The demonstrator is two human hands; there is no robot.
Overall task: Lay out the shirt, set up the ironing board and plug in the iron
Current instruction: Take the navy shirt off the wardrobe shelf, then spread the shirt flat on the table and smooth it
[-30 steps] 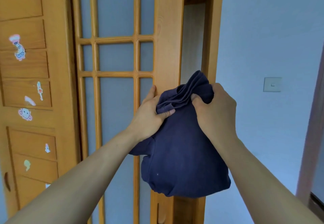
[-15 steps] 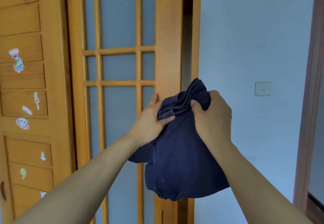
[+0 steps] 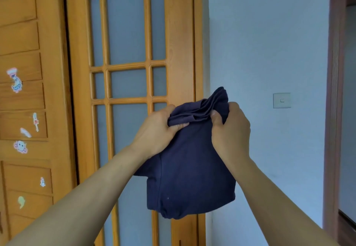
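Head view: navy shirt (image 3: 190,168) held bunched in mid-air, frame centre; glazed door (image 3: 127,84) behind at 10 o'clock. Top folds pinched by left hand (image 3: 156,132) at 9 o'clock and by right hand (image 3: 231,132) at 3 o'clock. Risk judged: cloth slipped from pinch if one hand released early; shirt dropped, creased further.

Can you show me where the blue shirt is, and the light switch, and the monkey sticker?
blue shirt (image 3: 190,168): head view, on the hanging front cloth.
light switch (image 3: 281,100): head view, on the plate's middle.
monkey sticker (image 3: 20,146): head view, on its face.
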